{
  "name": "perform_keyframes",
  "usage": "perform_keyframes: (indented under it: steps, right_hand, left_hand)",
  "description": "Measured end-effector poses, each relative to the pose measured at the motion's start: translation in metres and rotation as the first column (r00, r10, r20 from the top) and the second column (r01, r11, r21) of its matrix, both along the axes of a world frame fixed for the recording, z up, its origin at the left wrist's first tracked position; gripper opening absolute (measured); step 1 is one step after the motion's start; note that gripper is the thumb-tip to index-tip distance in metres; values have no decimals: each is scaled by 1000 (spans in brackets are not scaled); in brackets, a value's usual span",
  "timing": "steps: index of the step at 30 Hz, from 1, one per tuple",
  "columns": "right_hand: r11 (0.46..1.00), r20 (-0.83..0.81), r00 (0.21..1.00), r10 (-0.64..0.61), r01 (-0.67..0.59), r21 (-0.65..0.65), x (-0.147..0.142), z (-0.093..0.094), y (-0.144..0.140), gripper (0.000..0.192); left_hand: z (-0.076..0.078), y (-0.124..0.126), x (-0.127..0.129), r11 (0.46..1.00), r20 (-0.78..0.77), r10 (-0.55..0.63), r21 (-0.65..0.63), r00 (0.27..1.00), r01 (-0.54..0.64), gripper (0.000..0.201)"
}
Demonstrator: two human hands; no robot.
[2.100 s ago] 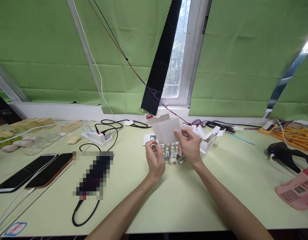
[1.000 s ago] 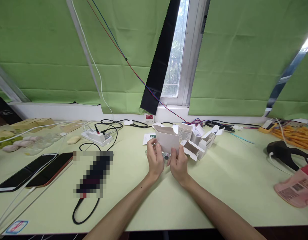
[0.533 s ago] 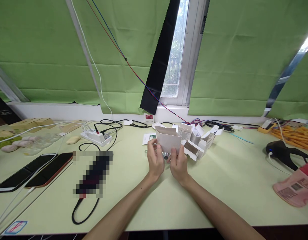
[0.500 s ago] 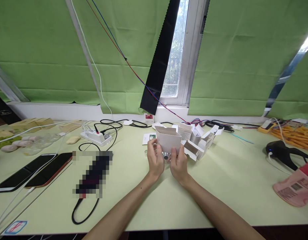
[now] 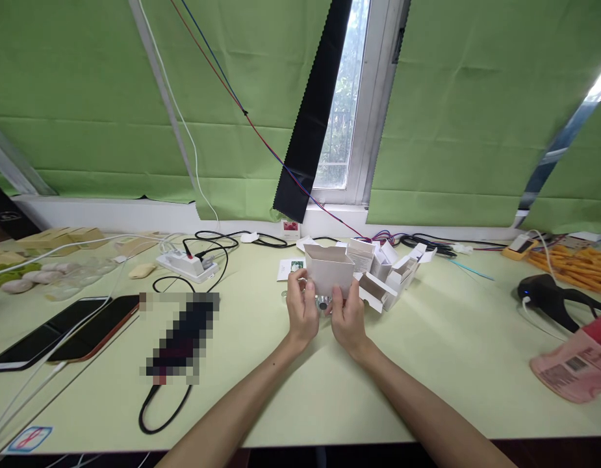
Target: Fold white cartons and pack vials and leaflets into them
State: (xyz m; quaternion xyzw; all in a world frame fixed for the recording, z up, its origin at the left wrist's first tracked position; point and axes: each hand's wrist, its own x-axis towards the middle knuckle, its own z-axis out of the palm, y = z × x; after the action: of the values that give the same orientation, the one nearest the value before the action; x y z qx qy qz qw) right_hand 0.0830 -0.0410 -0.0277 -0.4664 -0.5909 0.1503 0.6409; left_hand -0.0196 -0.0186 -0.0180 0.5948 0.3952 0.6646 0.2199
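Between my two hands is a small white cardboard box (image 5: 328, 270), its top open toward me. My left hand (image 5: 303, 311) grips its left side, thumb on the near face. My right hand (image 5: 347, 318) grips the right side in the same way. Below the box, between the hands, small shiny round pieces (image 5: 323, 303) show in part; I cannot make out what they are. Just behind and to the right lie several opened white boxes (image 5: 400, 273) with flaps sticking out. A white card with a green picture (image 5: 290, 269) lies behind my left hand.
A white power strip (image 5: 186, 263) with black and white cables lies at the back left. Two phones (image 5: 98, 328) rest on the left of the table (image 5: 378, 403). A black handheld device (image 5: 544, 296) and a pink packet (image 5: 573, 364) stand at the right.
The box's open top looks slightly wider and squarer than before. Both hands keep nearly the same place and hold; the view has shifted a little.
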Motion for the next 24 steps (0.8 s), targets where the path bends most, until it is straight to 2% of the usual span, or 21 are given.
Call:
perform_keyframes:
  steps: [14,24]
  right_hand:
    - [1000,5,1000,3,-3,-8,0,2,-1,36]
    - [1000,10,1000,0,0,-9,1,3,-2,38]
  left_hand:
    - [1,-1,1,998,-3,-63,-9,998,63,36]
    - [0,-1,1,998,-3,-70,8,998,70,34]
